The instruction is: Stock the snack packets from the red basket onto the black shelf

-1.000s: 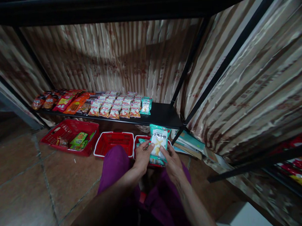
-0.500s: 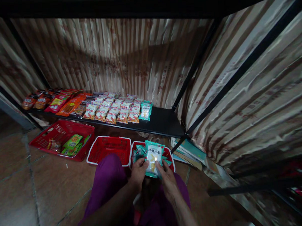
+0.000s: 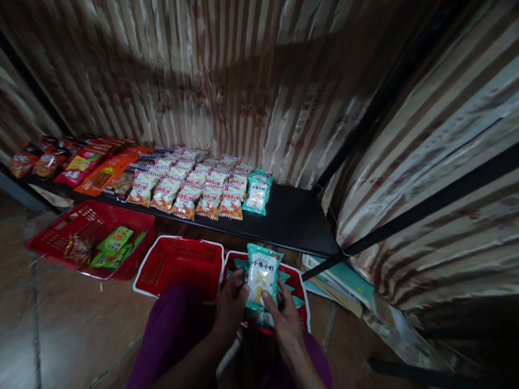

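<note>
A teal-and-white snack bag (image 3: pixel 263 272) is held upright between my two hands, its printed front toward me. My right hand (image 3: pixel 286 316) grips its lower right part, thumb across the front. My left hand (image 3: pixel 230 304) is closed at the left edge, with the thumb against the bag; the other fingers are partly hidden. Below and behind the bag is a red basket (image 3: pixel 306 307) with a white rim, holding several more teal bags. One matching teal bag (image 3: pixel 258 193) lies on the black shelf (image 3: pixel 292 216), at the right end of the row of snacks.
Rows of white-and-orange snack bags (image 3: pixel 186 200) lie on the shelf, with red and orange packets (image 3: pixel 108 175) farther left. Another red basket (image 3: pixel 180 264) stands beside mine; a third basket (image 3: pixel 42 241) holds green packets. Books or papers (image 3: pixel 340 277) lie under the shelf's right end.
The view has tipped down and closer to the shelf. Both hands still have the teal bag, now slightly tilted; my left fingers have shifted along its left edge.
</note>
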Tool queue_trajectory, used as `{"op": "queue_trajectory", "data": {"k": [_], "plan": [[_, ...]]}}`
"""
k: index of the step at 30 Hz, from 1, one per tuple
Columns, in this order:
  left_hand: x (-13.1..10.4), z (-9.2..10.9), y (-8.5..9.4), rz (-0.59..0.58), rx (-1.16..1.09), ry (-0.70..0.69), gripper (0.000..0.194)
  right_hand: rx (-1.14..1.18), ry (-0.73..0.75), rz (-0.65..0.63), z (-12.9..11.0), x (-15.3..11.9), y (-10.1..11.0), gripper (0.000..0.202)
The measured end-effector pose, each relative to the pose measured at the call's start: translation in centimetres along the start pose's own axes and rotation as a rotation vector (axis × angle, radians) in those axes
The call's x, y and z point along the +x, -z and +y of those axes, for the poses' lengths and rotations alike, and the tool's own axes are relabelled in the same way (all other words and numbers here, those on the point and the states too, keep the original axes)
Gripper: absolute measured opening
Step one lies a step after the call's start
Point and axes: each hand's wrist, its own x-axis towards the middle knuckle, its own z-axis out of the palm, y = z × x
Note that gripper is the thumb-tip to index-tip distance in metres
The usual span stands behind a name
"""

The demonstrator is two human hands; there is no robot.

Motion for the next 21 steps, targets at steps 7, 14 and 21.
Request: {"op": "queue_trajectory", "data": {"k": [7, 14, 21], "plan": [[6.8, 2.8, -3.2, -0.063, 0.286, -0.368, 0.037, -0.138, 0.234, 0.008, -3.8, 7.4, -2.4, 0.071], [11.4, 7.2, -7.4, -0.049, 0.666, -0.665, 0.052, -0.202, 0.484, 0.043, -7.4, 15.8, -5.2, 0.071], [15.0, 6.7, -8.2, -0.03, 0.572, -0.688, 0.056, -0.278, 0.561, 0.073, -7.8, 18.6, -6.6, 0.064]]}}
